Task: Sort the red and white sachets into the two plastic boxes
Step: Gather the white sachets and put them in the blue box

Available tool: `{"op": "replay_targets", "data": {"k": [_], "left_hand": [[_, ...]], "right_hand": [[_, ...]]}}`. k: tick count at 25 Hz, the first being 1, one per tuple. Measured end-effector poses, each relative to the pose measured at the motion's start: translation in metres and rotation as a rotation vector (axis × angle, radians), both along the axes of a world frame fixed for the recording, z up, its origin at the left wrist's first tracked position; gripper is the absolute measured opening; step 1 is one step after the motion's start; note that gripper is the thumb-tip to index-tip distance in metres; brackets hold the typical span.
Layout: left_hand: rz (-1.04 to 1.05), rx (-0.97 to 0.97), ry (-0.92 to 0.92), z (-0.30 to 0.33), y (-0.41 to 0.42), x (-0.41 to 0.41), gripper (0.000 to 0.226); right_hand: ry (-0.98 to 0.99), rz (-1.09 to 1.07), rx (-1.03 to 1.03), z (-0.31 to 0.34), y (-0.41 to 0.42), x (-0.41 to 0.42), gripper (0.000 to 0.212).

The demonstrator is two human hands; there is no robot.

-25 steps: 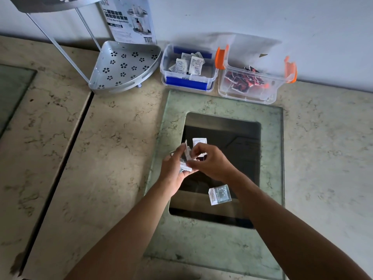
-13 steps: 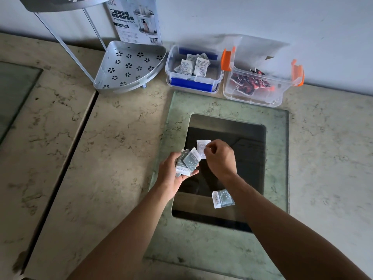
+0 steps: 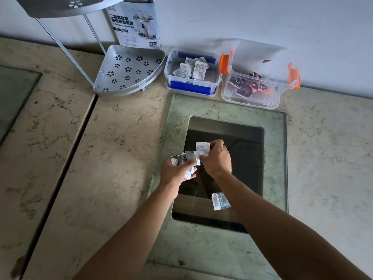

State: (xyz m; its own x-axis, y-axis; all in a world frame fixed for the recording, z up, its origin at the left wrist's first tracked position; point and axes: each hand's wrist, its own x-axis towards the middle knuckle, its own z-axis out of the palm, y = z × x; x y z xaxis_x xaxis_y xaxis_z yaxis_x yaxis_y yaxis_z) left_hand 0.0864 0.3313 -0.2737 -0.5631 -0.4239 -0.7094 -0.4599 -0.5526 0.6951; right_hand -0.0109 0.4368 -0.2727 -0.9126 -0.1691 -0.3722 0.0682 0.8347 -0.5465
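My left hand (image 3: pixel 174 172) grips a small stack of white sachets (image 3: pixel 186 159) over the glass panel. My right hand (image 3: pixel 217 157) pinches one white sachet (image 3: pixel 202 148) by its edge, right beside that stack. Another white sachet (image 3: pixel 220 201) lies on the glass below my right forearm. At the back wall stands a clear box with blue clips (image 3: pixel 171 74) holding white sachets (image 3: pixel 191 69). To its right is a clear box with orange clips (image 3: pixel 252 101) holding red sachets (image 3: pixel 248 85).
A glass panel with a dark opening (image 3: pixel 278 158) is set into the marble counter (image 3: pixel 111 148). A silver perforated corner shelf (image 3: pixel 129 69) on thin legs stands at the back left, with its printed card (image 3: pixel 134 23) against the wall. A dark seam (image 3: pixel 60 178) runs down the counter.
My right hand has lifted a white sachet off the glass and brought it up against the stack in my left hand. The view has shifted slightly.
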Motion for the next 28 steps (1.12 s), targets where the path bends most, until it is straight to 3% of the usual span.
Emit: {"op": "replay_targets", "data": {"k": [4, 9, 13, 18, 20, 24, 26, 28], "left_hand": [[0.020, -0.029, -0.055, 0.004, 0.003, -0.007, 0.015], [0.091, 0.125, 0.005, 0.001, -0.007, 0.016, 0.033], [0.156, 0.262, 0.031, 0.002, -0.012, 0.023, 0.044], [0.115, 0.297, 0.017, 0.002, -0.009, 0.021, 0.047], [0.064, 0.342, 0.059, 0.004, -0.006, 0.018, 0.047], [0.006, 0.445, 0.136, 0.007, 0.000, 0.024, 0.034], [-0.056, 0.363, 0.172, 0.005, 0.003, 0.028, 0.032], [-0.109, 0.280, 0.184, 0.006, 0.006, 0.031, 0.033]], "right_hand": [[-0.035, 0.024, -0.007, -0.001, 0.001, 0.000, 0.056], [-0.048, 0.289, 0.111, 0.001, 0.006, -0.007, 0.065], [0.011, 0.286, 0.137, 0.001, 0.012, -0.001, 0.053], [0.049, 0.151, -0.192, 0.020, 0.017, 0.013, 0.019], [0.126, 0.225, -0.303, 0.029, 0.016, 0.030, 0.013], [-0.036, 0.462, -0.380, 0.026, 0.026, 0.064, 0.015], [-0.135, 0.286, -0.511, 0.026, 0.039, 0.070, 0.017], [-0.043, 0.149, -0.489, 0.023, 0.059, 0.072, 0.025]]}}
